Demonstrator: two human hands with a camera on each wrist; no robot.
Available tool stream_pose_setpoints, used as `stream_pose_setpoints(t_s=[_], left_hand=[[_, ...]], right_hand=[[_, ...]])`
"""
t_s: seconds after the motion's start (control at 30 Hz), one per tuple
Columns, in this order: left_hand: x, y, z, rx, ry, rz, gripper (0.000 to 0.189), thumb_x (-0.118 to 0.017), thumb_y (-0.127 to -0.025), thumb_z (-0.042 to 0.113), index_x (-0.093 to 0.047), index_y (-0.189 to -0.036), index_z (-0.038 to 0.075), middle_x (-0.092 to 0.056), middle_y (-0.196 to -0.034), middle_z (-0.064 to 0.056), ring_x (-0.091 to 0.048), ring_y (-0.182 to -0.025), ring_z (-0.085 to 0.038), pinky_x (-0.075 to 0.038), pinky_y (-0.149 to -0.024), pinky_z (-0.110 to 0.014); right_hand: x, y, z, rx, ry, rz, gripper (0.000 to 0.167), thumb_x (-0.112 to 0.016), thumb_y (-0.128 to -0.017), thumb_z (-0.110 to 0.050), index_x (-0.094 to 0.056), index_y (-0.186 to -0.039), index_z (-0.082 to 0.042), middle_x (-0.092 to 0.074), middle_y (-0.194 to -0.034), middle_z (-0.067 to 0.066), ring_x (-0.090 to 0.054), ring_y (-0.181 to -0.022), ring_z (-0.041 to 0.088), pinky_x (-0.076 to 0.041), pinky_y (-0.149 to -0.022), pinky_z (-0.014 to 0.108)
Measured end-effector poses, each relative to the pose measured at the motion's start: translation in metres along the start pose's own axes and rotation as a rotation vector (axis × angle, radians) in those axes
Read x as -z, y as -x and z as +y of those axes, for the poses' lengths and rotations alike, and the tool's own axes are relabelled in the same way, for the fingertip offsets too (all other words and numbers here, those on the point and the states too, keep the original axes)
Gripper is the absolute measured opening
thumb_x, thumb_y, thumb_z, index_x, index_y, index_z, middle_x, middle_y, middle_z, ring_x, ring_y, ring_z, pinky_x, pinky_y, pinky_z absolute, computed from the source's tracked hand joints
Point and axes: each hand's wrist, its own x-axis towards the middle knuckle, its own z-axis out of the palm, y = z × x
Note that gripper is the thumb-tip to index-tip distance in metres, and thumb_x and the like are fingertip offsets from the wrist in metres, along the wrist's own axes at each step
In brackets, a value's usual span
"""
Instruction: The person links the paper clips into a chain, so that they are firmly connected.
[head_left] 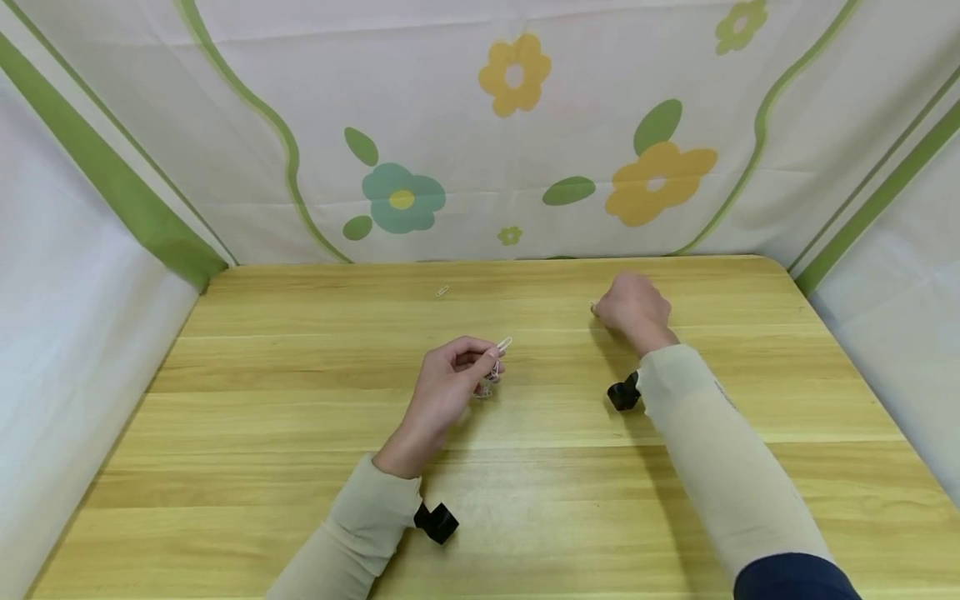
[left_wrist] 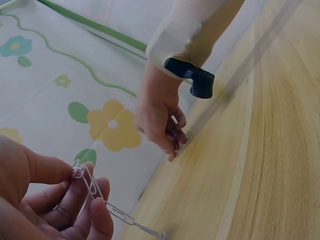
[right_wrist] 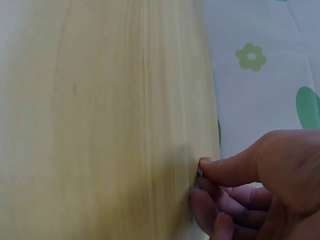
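Several linked paper clips are forming a pale chain (left_wrist: 120, 213), which is dangling above the wooden tabletop (head_left: 300, 375) from a person's left grip (head_left: 450, 383); that grip is pinching the chain between thumb and fingers, and one clip is sticking out past the fingertips. Well apart from the chain, beyond it and to its right, the right grip (head_left: 633, 304) is reaching down close to the tabletop, thumb and forefinger pinching a small metallic piece (right_wrist: 200, 171) that they are mostly hiding. One loose paper clip (head_left: 442, 291) is lying on the tabletop beyond the chain and slightly to its left. Beige sleeves (head_left: 727, 450) are covering both forearms, mostly nearer than the chain. Farther off than the chain, a white cloth (head_left: 465, 167) is showing yellow, green and teal flowers.
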Motion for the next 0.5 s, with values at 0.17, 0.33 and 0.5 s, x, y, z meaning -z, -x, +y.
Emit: stream_pose_setpoints(t_s=[0.17,0.33,0.5], left_hand=[[0.0,0.001,0.0,0.012,-0.003,-0.011,0.02,-0.067,-0.108,0.017,-0.074,-0.119,0.002,-0.078,-0.106,-0.011,-0.07,-0.092,-0.022,-0.057,-0.079,-0.035],[0.0,0.0,-0.001,0.011,0.0,-0.001,0.018,-0.068,-0.107,0.016,-0.075,-0.117,0.002,-0.078,-0.105,-0.012,-0.07,-0.09,-0.021,-0.057,-0.078,-0.034],[0.0,-0.001,-0.002,0.009,0.001,0.007,0.02,-0.068,-0.107,0.015,-0.074,-0.118,0.0,-0.078,-0.105,-0.013,-0.07,-0.089,-0.022,-0.057,-0.077,-0.032]], right_hand=[[-0.011,0.008,0.013,0.123,-0.17,0.013,0.032,-0.057,-0.103,-0.026,-0.061,-0.075,-0.012,-0.055,-0.068,0.0,-0.049,-0.061,0.015,-0.04,-0.057,0.027],[-0.026,0.026,0.013,0.166,-0.547,-0.021,0.027,-0.062,-0.109,-0.028,-0.064,-0.12,-0.003,-0.072,-0.106,0.013,-0.072,-0.084,0.019,-0.059,-0.07,0.028],[-0.04,0.042,0.0,0.254,-0.815,-0.054,0.036,-0.067,-0.108,-0.017,-0.061,-0.141,-0.002,-0.07,-0.115,0.018,-0.075,-0.091,0.018,-0.065,-0.08,0.026]])
